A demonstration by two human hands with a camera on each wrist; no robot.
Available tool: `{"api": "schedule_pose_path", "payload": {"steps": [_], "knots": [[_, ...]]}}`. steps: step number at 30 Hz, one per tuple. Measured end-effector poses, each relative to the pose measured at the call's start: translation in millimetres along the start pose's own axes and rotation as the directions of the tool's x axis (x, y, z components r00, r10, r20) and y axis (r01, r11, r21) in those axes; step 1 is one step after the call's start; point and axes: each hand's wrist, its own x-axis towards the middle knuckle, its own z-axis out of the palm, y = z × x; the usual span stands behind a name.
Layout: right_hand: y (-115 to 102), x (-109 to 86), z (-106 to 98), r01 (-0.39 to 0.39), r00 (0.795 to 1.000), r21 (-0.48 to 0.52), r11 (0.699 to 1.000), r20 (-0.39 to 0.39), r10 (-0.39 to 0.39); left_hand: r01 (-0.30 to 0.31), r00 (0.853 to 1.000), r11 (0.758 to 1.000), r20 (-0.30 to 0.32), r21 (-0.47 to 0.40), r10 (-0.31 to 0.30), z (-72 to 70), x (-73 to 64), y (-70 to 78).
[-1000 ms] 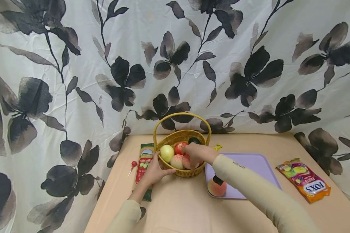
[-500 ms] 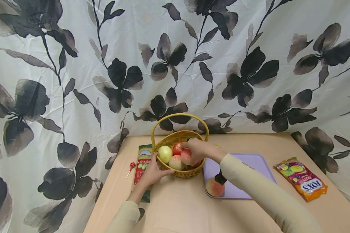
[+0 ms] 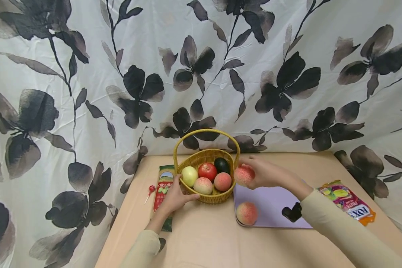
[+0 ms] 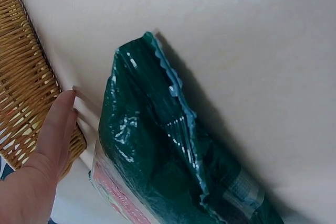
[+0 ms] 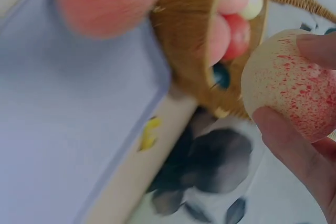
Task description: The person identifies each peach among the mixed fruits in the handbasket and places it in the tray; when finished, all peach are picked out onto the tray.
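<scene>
My right hand (image 3: 266, 173) grips a speckled pink peach (image 3: 244, 175) between thumb and fingers, just right of the yellow wicker basket (image 3: 214, 200) and above the lilac tray (image 3: 271, 203). With fingers extended, my left hand (image 3: 175, 197) rests against the basket's left side, its straight fingers (image 4: 55, 124) along the weave. Inside the basket lie a pale green apple (image 3: 189, 176), a round red fruit (image 3: 207, 171), a dark green oval fruit (image 3: 222, 166) and two peaches, one in front (image 3: 203, 185) and one at right (image 3: 222, 181). Another peach (image 3: 246, 213) sits on the tray's near left corner.
A green and red Olivoilà packet (image 3: 164, 186) lies left of the basket, partly behind the left hand. Beside it is a red lollipop (image 3: 152, 188). The FOX'S candy bag (image 3: 346, 201) lies at right, partly covered by the right sleeve. A small yellow wrapper (image 5: 149, 134) lies beyond the tray.
My right hand has lifted a peach out of the basket and carried it right, over the tray's edge. The basket's remaining fruit is now uncovered. My left hand stays at the basket.
</scene>
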Motion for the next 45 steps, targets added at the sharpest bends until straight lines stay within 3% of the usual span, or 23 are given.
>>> {"api": "schedule_pose_path", "payload": {"steps": [7,17,31,45], "knots": [[31,-47.9,8,-0.104,0.994,0.021,0.994,-0.036,0.104,-0.007,1.0,0.999,0.009,-0.039,0.007,-2.3,1.5,1.1],[54,-89.6,54,-0.134,0.99,0.066,0.989,-0.038,0.137,-0.016,1.0,0.999,0.012,-0.046,0.017,1.2,1.7,-1.8],[65,-107.0,97,-0.121,0.989,0.1,0.988,-0.07,0.128,-0.011,1.0,0.999,0.017,-0.045,0.012,0.9,3.4,-1.6],[64,-109.2,107,-0.127,0.988,0.114,0.985,-0.076,0.136,-0.015,1.0,0.999,0.013,-0.05,0.015,1.3,1.4,-0.6]]}}
